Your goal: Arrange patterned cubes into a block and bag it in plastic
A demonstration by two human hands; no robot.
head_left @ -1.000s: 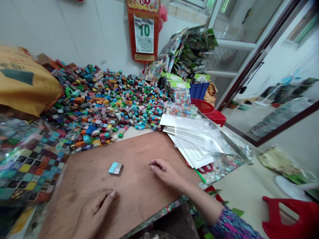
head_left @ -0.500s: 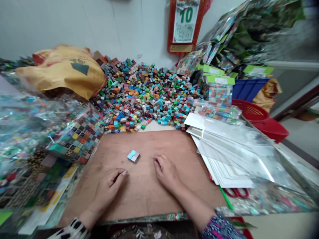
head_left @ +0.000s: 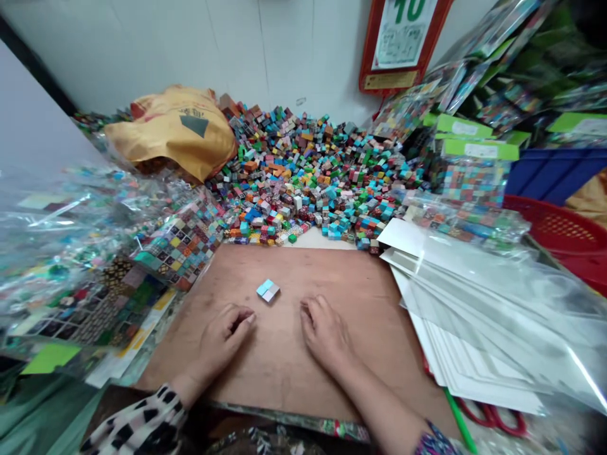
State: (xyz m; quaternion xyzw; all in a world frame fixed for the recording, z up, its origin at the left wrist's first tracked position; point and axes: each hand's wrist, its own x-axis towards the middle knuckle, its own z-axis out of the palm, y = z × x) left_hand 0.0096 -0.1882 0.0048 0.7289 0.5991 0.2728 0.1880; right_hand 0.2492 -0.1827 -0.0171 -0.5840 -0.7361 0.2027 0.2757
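Note:
My left hand (head_left: 227, 338) rests on the brown board (head_left: 284, 385), its fingers curled in and its thumb near the forefinger. Nothing shows in it. My right hand (head_left: 327, 332) lies to the right with fingers bent inward, also showing nothing in its grasp. Between and just beyond the two hands sits a small square of blocks (head_left: 268, 291), light blue at the back and left, grey at the front and right. Neither hand touches it; the left is the nearer one.
Behind the board spreads a heap of colourful small blocks (head_left: 303, 183). A yellow sack (head_left: 175, 136) lies at the left back. Bagged block sets (head_left: 184, 243) crowd the left. White cards (head_left: 455, 328) and clear sleeves cover the right, near red-handled scissors (head_left: 496, 420) and a green stick (head_left: 459, 420).
The view has shifted left, so everything appears farther right. Both hands stay curled on the board, and the small square of blocks keeps its place there.

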